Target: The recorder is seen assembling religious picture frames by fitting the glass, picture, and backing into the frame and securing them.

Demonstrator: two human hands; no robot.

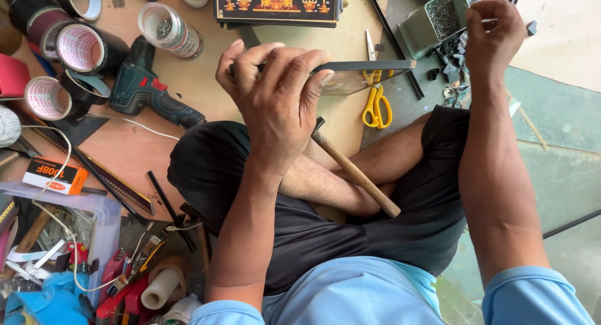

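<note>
hammer (pixel 355 173) head hidden behind left hand (pixel 275 106), right hand (pixel 494 34) fingertips' contents unclear

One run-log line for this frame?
left hand: grips framed picture | right hand: at green tin | hammer: on lap

Left hand (pixel 275 103) arched, fingers curled in a clamp above the crossed legs (pixel 350 175); right hand (pixel 494 34) raised beyond them, fingertips pinched together.

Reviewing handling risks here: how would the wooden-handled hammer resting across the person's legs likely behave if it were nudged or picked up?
The hammer looks stiff, with a straight wooden handle. Its head is hidden under the left hand, so it is probably head-heavy. The rounded handle lies slanted across the crossed legs, so a nudge could make it roll or slide off.
</note>
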